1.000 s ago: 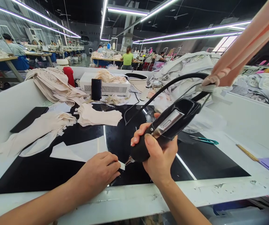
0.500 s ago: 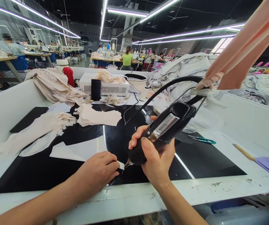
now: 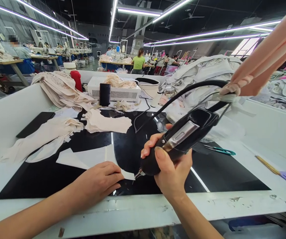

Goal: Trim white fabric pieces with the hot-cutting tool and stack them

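My right hand (image 3: 170,166) is wrapped round a black corded handheld tool (image 3: 182,132) with a silver plate on its side. The tool slants down to the left, and its pointed metal tip meets the end of a white fabric piece (image 3: 83,157) on the black board (image 3: 65,179). My left hand (image 3: 103,179) grips the near edge of that piece, fingers close together and low over the board. A narrow end of the fabric shows between my fingers and the tip. My left thumb is mostly hidden.
Stacked beige fabric pieces (image 3: 106,121) and a long fabric bundle (image 3: 43,136) lie behind and left. Teal-handled snips (image 3: 221,150) rest at right. A phone (image 3: 105,94) leans on a white vented box (image 3: 115,91). A peach cloth strip (image 3: 264,63) is knotted round the tool's cable.
My left hand has drawn back leftward from the tool's tip, leaving more of the white fabric showing between them. My right hand still holds the tool. The whole view has shifted slightly.
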Motion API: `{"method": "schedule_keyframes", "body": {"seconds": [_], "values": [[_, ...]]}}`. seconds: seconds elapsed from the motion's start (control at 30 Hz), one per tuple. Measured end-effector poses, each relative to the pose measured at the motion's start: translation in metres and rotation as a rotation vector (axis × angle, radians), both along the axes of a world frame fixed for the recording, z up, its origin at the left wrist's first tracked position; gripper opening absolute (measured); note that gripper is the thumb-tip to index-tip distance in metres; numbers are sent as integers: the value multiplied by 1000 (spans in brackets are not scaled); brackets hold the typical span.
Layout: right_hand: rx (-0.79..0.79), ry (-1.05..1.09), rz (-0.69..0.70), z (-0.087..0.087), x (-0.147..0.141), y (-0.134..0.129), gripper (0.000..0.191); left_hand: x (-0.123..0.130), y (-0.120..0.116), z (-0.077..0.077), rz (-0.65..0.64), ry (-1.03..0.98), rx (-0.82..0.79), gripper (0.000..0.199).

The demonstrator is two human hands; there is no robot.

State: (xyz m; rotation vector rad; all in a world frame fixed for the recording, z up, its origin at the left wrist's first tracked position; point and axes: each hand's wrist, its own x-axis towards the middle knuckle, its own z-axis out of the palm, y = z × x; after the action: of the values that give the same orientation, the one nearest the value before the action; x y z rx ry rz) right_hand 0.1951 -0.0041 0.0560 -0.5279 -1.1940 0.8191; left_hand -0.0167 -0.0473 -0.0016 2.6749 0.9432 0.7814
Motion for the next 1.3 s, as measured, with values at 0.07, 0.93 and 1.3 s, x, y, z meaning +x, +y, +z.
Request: {"method": "schedule_keyframes", "body": {"seconds": [0.07,0.93,1.3], "values": [[-12,-9,-10,0,1,0,43,0,-1,-2,4,-14,-8,17],[-32,12,-40,1,-29,13,42,8,0,-8,13,-66,33,8],[-28,25,-66,6,-16,12,43,9,-1,-8,16,-64,47,7]]}}
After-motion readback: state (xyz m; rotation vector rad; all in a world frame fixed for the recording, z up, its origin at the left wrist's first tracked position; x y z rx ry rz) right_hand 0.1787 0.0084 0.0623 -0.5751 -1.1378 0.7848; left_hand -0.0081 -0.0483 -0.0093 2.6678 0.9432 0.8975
